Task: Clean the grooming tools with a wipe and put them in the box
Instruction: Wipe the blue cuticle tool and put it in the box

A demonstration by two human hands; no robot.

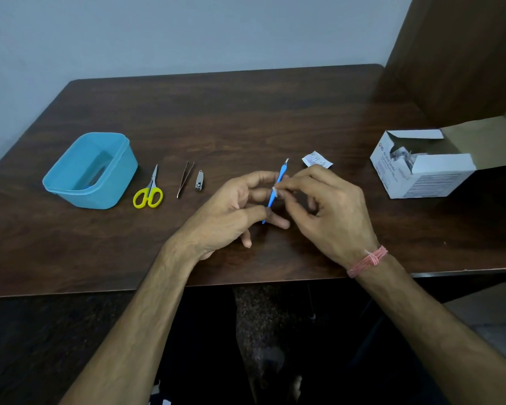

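head view: wiping step underway. left hand [231, 206] pinches lower end of blue cuticle pusher [276, 190], frame centre; right hand [327, 206] fingertips clamp small white wipe [275, 190] round its shaft. scissors [148, 192], tweezers [185, 179], nail clipper [199, 180] lie left of centre, beside blue box [89, 170], uncleaned by look. next: finish wipe, drop pusher in box at left.
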